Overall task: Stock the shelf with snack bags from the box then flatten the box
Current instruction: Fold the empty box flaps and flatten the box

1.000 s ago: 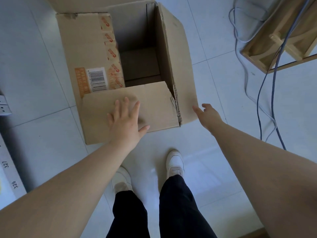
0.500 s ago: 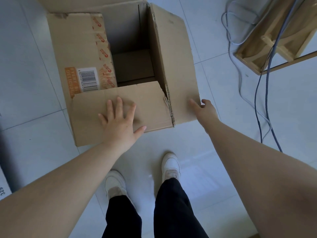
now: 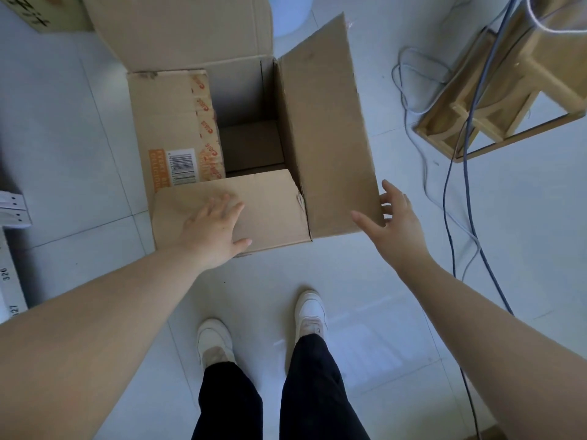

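- White sneakers [image 3: 216, 342] and dark trouser legs stand on the pale tiled floor [image 3: 79, 236], just on the near side of the cardboard box [image 3: 254, 144], which is the landmark for everything else.
- Flat on the box's near flap [image 3: 270, 211] lies the left hand [image 3: 216, 228], palm down, fingers spread and straight, gripping nothing; it seems to be pressing the flap down and outward.
- At the near right corner of the box the right hand [image 3: 395, 222] reaches the edge of the right flap [image 3: 327, 138]. Its fingers are wide open, thumb on the inner face and the rest curling round behind the edge, touching or just about to close on it; no firm pinch shows.
- Inside the box only bare cardboard floor is visible: no snack bags are in view, nor is any shelf. So the stocking looks finished, and the step in hand is probably the flattening.
- On the box's left side, a printed flap [image 3: 178, 128] with a barcode label folds inward over the opening; the far flap [image 3: 187, 30] stands open beyond.
- Next, I judge, both hands must take hold of the flaps, turn the box over to free its bottom seam, then collapse the walls.
- Right of the box, well apart, lie loose cables [image 3: 457, 198] and a wooden frame [image 3: 495, 106]; swinging the box that way could snag them.
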